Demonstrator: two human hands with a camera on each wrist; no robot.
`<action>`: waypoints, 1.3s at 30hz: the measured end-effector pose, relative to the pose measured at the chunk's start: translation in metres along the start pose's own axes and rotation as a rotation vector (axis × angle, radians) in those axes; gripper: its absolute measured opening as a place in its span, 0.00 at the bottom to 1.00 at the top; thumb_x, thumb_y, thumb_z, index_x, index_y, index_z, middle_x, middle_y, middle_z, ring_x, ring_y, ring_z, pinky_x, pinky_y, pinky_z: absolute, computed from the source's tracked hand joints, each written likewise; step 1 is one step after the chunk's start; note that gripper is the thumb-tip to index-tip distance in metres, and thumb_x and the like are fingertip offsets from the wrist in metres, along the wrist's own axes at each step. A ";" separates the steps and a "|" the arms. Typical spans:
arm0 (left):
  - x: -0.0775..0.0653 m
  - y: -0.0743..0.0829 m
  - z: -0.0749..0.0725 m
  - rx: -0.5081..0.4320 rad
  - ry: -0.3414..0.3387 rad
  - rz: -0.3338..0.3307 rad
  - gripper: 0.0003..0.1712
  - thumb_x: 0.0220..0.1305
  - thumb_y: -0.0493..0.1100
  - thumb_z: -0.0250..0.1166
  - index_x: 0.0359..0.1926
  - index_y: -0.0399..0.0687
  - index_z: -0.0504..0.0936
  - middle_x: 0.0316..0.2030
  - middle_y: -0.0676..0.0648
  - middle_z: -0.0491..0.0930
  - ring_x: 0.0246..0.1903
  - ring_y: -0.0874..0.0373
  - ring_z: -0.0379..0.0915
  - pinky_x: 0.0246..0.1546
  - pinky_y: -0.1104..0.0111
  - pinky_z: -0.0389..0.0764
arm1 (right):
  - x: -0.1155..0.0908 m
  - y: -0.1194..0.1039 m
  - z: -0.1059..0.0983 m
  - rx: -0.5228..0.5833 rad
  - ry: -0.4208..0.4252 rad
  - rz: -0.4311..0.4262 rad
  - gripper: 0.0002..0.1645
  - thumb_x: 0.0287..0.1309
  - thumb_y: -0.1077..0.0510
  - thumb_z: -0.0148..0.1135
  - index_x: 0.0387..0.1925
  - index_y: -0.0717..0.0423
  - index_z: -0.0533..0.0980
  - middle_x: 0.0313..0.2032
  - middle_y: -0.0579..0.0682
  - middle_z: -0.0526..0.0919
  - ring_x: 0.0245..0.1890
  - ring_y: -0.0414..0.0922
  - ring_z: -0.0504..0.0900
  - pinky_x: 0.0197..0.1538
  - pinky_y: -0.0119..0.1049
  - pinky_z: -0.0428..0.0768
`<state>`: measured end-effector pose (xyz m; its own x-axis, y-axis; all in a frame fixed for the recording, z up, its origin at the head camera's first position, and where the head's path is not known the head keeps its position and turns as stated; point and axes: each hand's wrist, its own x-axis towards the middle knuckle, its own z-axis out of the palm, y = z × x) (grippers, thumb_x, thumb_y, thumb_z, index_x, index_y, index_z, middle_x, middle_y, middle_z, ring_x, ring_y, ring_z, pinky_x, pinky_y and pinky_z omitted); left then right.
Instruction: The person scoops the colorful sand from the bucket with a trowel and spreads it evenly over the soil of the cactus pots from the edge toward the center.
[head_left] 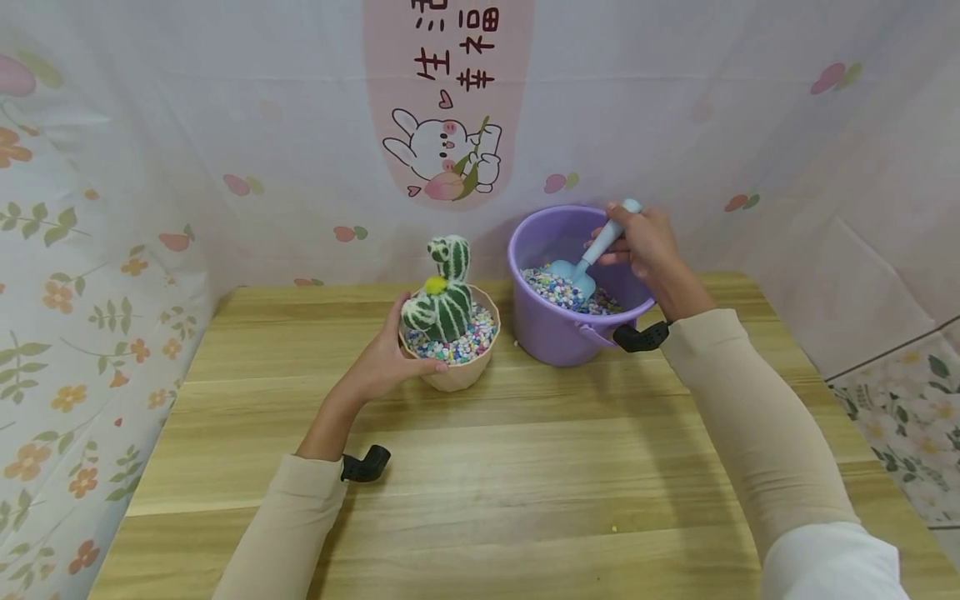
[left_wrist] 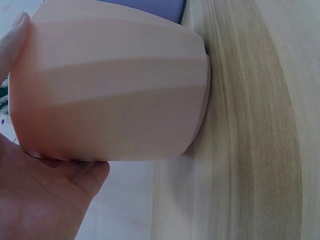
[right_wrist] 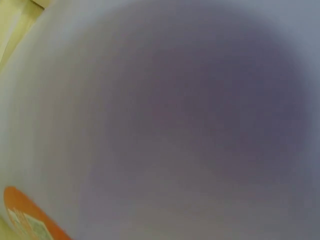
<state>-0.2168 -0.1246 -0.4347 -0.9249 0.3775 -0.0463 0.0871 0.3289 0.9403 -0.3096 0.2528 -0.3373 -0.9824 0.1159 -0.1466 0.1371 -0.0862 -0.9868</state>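
Observation:
My left hand (head_left: 386, 354) holds a pale peach flowerpot (head_left: 453, 379) from its left side, thumb across the near rim and fingers round the far side. A knitted green cactus (head_left: 452, 315) with a yellow flower stands in it among multicoloured pebbles (head_left: 471, 340). To the right, my right hand (head_left: 651, 246) grips the handle of a light blue toy shovel (head_left: 602, 243) inside a purple bucket (head_left: 547, 342). The shovel's blade sits in similar pebbles (head_left: 555, 289) there. The left wrist view shows the pot's faceted wall (left_wrist: 110, 85) close up.
Both containers stand toward the back of a wooden table (head_left: 480, 500), near a printed cloth backdrop (head_left: 300, 167). The bucket's handle hangs at its front right, beside the black wrist camera (head_left: 641, 337). Blurred bucket wall (right_wrist: 175, 125) with an orange label (right_wrist: 30, 215) fills the right wrist view.

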 end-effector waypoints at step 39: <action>0.010 0.004 -0.024 -0.005 -0.193 0.043 0.66 0.53 0.48 0.75 0.77 0.59 0.33 0.72 0.43 0.52 0.67 0.47 0.57 0.66 0.48 0.61 | -0.014 -0.018 -0.007 0.460 0.146 0.121 0.12 0.67 0.58 0.58 0.39 0.64 0.70 0.22 0.62 0.83 0.26 0.57 0.87 0.27 0.46 0.83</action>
<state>-0.2346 -0.1398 -0.4234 -0.8321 0.5503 -0.0691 0.1229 0.3044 0.9446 -0.2979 0.2601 -0.3176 -0.9303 0.2128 -0.2989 0.1466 -0.5313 -0.8344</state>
